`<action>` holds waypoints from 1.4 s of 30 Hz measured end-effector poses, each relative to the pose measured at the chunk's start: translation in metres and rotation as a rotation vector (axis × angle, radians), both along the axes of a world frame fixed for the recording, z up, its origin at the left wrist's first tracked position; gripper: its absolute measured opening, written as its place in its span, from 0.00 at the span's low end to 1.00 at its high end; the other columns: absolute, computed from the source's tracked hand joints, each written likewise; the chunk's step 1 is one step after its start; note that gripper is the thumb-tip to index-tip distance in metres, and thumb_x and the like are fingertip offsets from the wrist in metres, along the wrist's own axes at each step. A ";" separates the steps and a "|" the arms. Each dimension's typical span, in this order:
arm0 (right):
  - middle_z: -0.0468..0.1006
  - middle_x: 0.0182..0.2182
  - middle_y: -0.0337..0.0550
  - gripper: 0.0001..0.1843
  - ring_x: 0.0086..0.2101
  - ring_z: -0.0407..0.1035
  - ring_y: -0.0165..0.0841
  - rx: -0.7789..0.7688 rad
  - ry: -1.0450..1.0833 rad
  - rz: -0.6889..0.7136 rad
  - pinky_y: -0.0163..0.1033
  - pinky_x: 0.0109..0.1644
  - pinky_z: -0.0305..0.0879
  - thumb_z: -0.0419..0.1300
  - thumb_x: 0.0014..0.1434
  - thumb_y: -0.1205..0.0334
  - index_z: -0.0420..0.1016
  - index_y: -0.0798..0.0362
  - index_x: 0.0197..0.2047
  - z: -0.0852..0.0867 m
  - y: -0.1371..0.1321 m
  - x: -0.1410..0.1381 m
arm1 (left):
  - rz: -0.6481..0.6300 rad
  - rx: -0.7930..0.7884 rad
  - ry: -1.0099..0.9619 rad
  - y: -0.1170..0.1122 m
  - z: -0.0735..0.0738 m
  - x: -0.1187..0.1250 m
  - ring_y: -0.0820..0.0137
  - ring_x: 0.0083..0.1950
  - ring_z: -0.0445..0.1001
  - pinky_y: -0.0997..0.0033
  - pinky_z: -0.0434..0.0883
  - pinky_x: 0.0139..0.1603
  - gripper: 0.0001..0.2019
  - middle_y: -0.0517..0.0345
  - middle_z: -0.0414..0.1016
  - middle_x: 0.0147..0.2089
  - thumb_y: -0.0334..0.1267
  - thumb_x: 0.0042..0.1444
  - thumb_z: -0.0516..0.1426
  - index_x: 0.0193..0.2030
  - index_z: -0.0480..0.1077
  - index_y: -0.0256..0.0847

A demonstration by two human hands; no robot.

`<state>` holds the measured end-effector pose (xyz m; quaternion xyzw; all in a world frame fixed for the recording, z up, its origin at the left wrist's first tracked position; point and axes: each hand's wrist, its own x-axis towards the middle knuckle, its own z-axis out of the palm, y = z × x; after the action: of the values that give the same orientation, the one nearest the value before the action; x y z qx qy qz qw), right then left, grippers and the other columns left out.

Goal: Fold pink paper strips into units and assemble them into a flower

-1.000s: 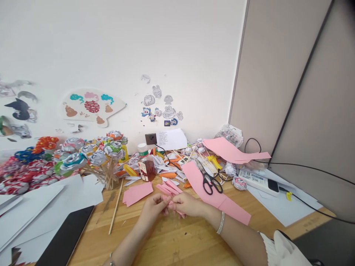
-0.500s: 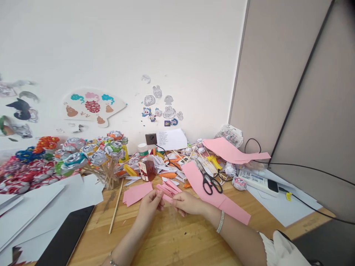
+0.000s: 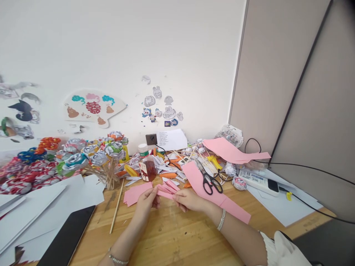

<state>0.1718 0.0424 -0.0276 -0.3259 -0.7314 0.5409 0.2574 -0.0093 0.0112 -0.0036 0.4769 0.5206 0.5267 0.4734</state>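
Observation:
A narrow strip of pink paper (image 3: 165,194) is stretched between my two hands, just above the wooden table. My left hand (image 3: 149,198) pinches its left end between thumb and fingers. At the other end, my right hand (image 3: 188,200) grips it with closed fingers. Behind the strip lies a small heap of folded pink paper pieces (image 3: 169,186). Left of that, beside my left hand, is a stack of flat pink paper pieces (image 3: 135,193). Black-handled scissors (image 3: 211,183) rest on a larger pink sheet (image 3: 233,210) to the right of my right hand.
A jar with a white and green lid (image 3: 146,166) stands behind my hands amid paper scraps. Paper flowers (image 3: 74,160) crowd the back left. A wooden stick (image 3: 117,207), a black tablet-like slab (image 3: 68,236) and white sheets (image 3: 33,218) lie left. A black cable (image 3: 310,210) crosses the right.
My hands have moved slightly apart, the left one to the left and the right one to the right. More of the pink strip shows between them.

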 end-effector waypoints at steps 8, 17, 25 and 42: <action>0.63 0.12 0.32 0.18 0.15 0.58 0.22 -0.074 0.086 -0.003 0.27 0.19 0.54 0.51 0.56 0.51 0.65 0.56 0.24 -0.004 0.005 -0.001 | 0.036 0.005 -0.091 0.005 -0.003 -0.004 0.76 0.12 0.63 0.78 0.59 0.14 0.22 0.65 0.65 0.11 0.56 0.31 0.61 0.15 0.62 0.37; 0.62 0.12 0.32 0.17 0.14 0.55 0.21 -0.010 0.123 -0.069 0.28 0.18 0.50 0.56 0.52 0.52 0.65 0.57 0.21 0.007 0.003 0.002 | 0.031 0.023 -0.179 0.006 -0.009 -0.005 0.75 0.13 0.64 0.77 0.60 0.15 0.20 0.64 0.66 0.11 0.54 0.32 0.62 0.16 0.63 0.37; 0.64 0.13 0.33 0.20 0.15 0.57 0.23 -0.103 0.208 -0.018 0.29 0.20 0.52 0.55 0.51 0.46 0.66 0.57 0.23 0.010 0.001 0.002 | 0.035 0.069 -0.045 0.003 -0.004 -0.004 0.75 0.15 0.64 0.76 0.61 0.17 0.20 0.64 0.65 0.13 0.54 0.40 0.58 0.17 0.64 0.37; 0.63 0.13 0.33 0.17 0.16 0.56 0.23 -0.061 0.206 -0.086 0.30 0.21 0.52 0.55 0.51 0.50 0.67 0.57 0.23 0.011 0.003 0.004 | 0.088 0.109 -0.116 0.005 -0.003 -0.008 0.78 0.15 0.63 0.78 0.62 0.18 0.20 0.66 0.66 0.13 0.52 0.32 0.62 0.16 0.62 0.38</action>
<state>0.1756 0.0456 -0.0164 -0.3072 -0.6696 0.5821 0.3441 -0.0169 0.0159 -0.0065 0.4473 0.4833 0.6012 0.4526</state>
